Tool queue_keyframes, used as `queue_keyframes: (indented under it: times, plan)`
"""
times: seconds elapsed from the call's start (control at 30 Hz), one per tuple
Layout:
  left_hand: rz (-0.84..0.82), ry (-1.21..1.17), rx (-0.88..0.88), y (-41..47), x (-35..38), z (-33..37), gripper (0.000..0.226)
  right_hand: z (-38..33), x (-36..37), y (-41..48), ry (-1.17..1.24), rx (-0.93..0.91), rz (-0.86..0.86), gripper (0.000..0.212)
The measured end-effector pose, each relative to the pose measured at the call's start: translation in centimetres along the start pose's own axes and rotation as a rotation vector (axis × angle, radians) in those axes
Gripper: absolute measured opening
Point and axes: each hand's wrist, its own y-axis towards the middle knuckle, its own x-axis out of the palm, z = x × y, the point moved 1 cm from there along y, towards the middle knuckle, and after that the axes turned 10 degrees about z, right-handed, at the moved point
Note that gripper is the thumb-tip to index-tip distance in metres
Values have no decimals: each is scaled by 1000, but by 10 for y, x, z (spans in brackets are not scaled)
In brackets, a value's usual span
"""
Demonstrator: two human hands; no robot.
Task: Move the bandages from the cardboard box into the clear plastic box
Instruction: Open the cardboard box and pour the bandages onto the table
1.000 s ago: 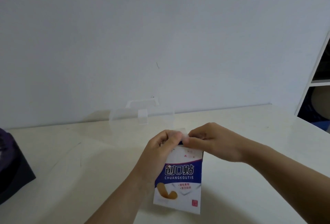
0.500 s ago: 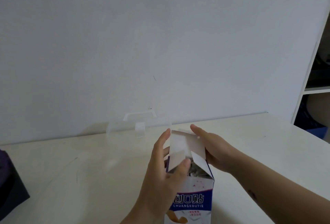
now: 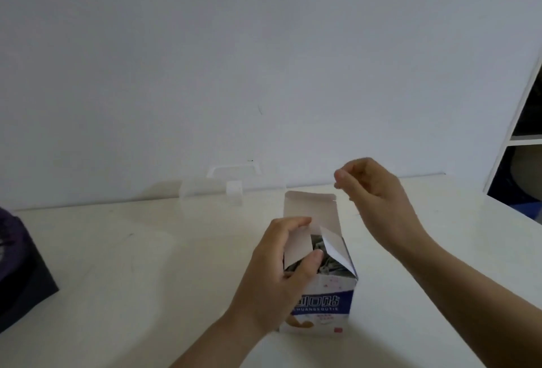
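Grip of left hand (image 3: 281, 273) round the near top corner of cardboard box (image 3: 322, 303): thumb on the front edge, fingers curled behind a white side flap. Stands upright on the surface (image 3: 117, 265), top open, tall rear flap raised, crinkled grey bandages (image 3: 331, 265) showing inside. Right hand (image 3: 378, 200) raised beyond the box and apart from it, fingers loosely curled, nothing seen in them, tips blurred.

Smooth matte white surface, faintly scuffed, meeting a plain pale wall (image 3: 264, 44). Clear plastic box (image 3: 205, 194) at that far edge, left of and well apart from the cardboard one: translucent, round-cornered, arched handle, square latch. Dark blocky thing (image 3: 20, 273) at the left edge. White shelf unit (image 3: 525, 141) past the right edge.
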Motion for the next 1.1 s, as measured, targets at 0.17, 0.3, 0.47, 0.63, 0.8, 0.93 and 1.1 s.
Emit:
queue_keyframes:
  times: [0.17,0.3,0.47,0.63,0.8,0.93,1.1]
  plan:
    - [16,-62,-43,1,1,2,39,-33,-8,-10,-395,-219,-631,26]
    - [49,-35,-46,0,0,-2,39,-34,-13,-7,-530,-205,-679,29]
    - [55,-39,-12,0,0,-5,42,-39,-13,-11,-589,-235,-692,43]
    - [63,-60,-45,-1,-1,-4,47,-47,-11,-12,-858,-449,-559,28]
    - [76,-63,-92,1,-3,-10,32,-43,-17,-9,-1222,-544,-443,23]
    - [113,-96,-163,2,-3,-5,21,-26,-5,-18,-1137,-371,-542,26]
    - [240,88,-128,6,-12,-6,38,-20,4,-33,-772,-14,-530,46]
